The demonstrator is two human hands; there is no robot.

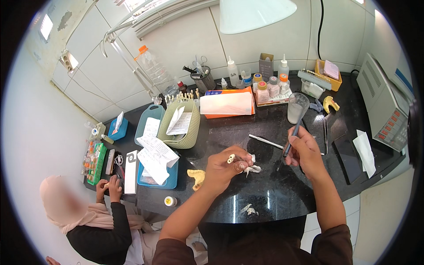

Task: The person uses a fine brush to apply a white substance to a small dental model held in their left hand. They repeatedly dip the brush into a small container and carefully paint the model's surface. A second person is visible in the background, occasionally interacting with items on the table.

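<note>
My left hand (225, 170) is closed around a thin holder tipped with small cream tooth-shaped pieces (231, 158), above a crumpled white tissue (254, 169). My right hand (304, 149) grips a slim dark-handled tool (293, 136), its tip pointing down toward the counter. Just beyond it stands a clear cup (297, 110) with cloudy white contents. A silver pen-like tool (261, 139) lies between my hands, and long metal tweezers (326, 137) lie to the right. A yellow dental cast (195, 178) rests left of my left hand.
Paper-topped baskets (181, 139) occupy the left of the black counter (265, 205). Bottles (274, 88) and an orange box (227, 113) line the back. A grey machine (382, 106) stands right, a lamp (256, 15) hangs overhead. A co-worker (97, 234) sits at the lower left.
</note>
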